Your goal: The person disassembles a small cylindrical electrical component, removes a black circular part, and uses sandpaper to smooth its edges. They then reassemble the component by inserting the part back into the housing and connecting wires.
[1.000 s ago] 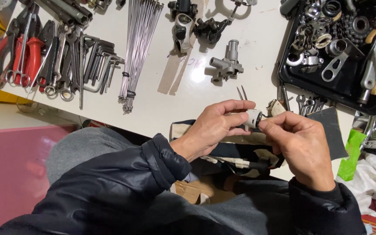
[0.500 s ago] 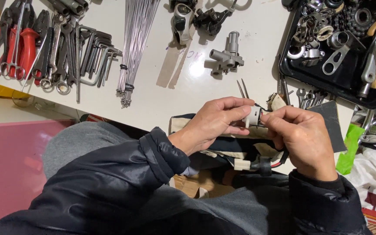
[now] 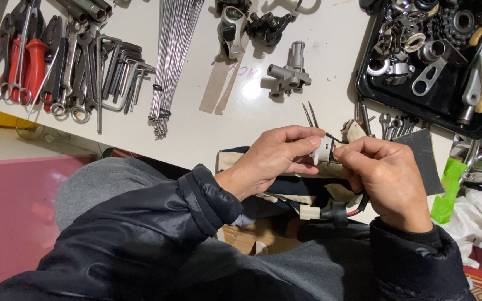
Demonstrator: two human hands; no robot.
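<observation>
A white workbench (image 3: 285, 120) fills the view, crowded with bicycle parts and tools. Up at ten o'clock lies a row of red-handled pliers (image 3: 29, 61) and hex keys (image 3: 124, 72); at twelve, a bundle of steel spokes (image 3: 174, 61); just right of that, a grey metal fitting (image 3: 288, 75). At two o'clock sits a black tray (image 3: 453, 114) heaped with metal hardware.

Down at the near edge, both hands are together on one small piece. The left hand (image 3: 277, 159) pinches a small white cylindrical connector (image 3: 323, 152) from the nine o'clock side, thumb below and fingers above; the right hand (image 3: 389, 175) closes on it from three o'clock, fingertips pressed against its end. Both grips look firm.

The step in hand looks like fitting or working something into the connector's end. The next move probably calls for a steady left-hand hold while the right pushes or twists straight along the axis.

That long axis appears to run nine to three, the right end facing the right fingertips. A second white plug (image 3: 309, 212) on a black and red cable (image 3: 341, 213) hangs at six o'clock, below the hands, over a dark cloth (image 3: 285, 192).
</observation>
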